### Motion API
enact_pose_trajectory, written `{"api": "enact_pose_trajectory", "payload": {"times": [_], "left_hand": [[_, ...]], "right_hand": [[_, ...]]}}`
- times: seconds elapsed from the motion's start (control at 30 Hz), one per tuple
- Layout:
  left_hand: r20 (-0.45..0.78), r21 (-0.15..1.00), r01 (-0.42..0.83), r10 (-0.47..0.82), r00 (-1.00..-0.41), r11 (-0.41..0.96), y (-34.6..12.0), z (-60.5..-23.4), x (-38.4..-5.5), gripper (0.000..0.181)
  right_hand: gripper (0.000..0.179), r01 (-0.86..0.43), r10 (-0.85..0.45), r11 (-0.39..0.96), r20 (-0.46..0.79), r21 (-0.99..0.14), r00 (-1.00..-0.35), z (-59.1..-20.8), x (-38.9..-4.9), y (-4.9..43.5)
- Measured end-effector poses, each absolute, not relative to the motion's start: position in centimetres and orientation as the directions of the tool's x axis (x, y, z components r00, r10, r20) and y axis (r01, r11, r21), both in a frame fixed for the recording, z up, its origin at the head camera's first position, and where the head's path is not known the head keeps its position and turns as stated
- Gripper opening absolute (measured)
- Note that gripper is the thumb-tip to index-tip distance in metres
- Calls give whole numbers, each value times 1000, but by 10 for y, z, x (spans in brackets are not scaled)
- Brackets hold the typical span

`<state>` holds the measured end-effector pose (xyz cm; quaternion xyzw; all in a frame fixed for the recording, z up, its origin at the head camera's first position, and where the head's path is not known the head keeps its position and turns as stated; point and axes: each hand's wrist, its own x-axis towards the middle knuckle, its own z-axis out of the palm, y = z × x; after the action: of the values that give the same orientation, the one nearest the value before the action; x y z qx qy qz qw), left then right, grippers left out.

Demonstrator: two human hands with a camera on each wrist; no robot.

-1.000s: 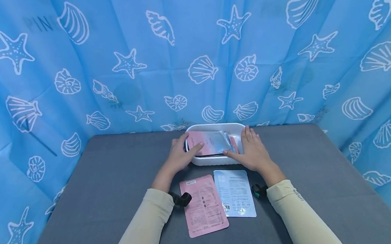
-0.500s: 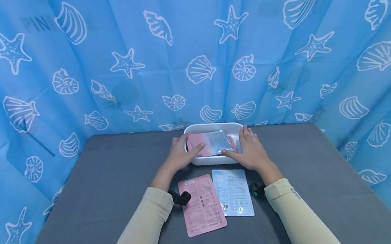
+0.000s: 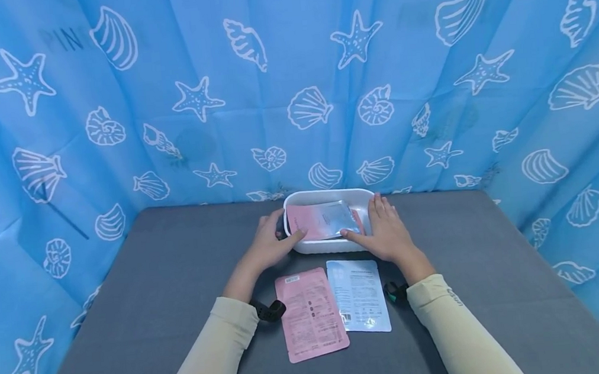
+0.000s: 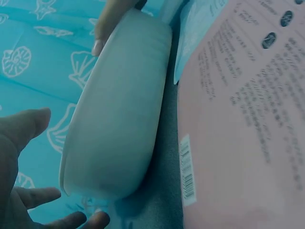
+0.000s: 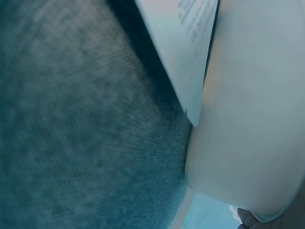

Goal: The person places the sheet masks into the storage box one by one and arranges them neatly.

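Observation:
A white oblong plastic basin stands near the far edge of the table, with pink and silvery-blue flat packets stacked inside, like sheet-mask packets. My left hand is at the basin's left end, thumb near the front rim. In the left wrist view its fingers are spread, with a gap between the thumb and the basin wall. My right hand holds the basin's right front corner, its thumb over the near rim and its fingers along the right end.
In front of the basin lie a pink packet and a light blue packet, printed sides up, the pink one slightly overlapping the blue. Grey cloth covers the table. A blue shell-print curtain hangs behind and at both sides.
My left hand has drawn back a little to the left, its thumb leaving the packets in the basin. The stacked packets have settled lower and flatter. My right hand stays in place.

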<state>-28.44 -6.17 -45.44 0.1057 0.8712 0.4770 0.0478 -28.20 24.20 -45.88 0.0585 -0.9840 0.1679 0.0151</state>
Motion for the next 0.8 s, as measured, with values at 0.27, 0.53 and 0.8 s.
{"api": "enact_pose_trajectory", "payload": {"times": [0.27,0.53,0.8], "left_hand": [[30,849,151,240,-970,506,-76,-454,-270,84],[5,854,150,281,-960,498,-89,-457,-252,80],[-3,827,227,407,-913,515,-91,-461,-244,44]], "right_hand": [[127,-122,-112,941,49,-316,-992,-459,-285,241],[127,-117,-110,943,41,-312,-993,-458,-284,240],[126,-118,-108,942,50,-314,-993,-458,-282,240]]}}
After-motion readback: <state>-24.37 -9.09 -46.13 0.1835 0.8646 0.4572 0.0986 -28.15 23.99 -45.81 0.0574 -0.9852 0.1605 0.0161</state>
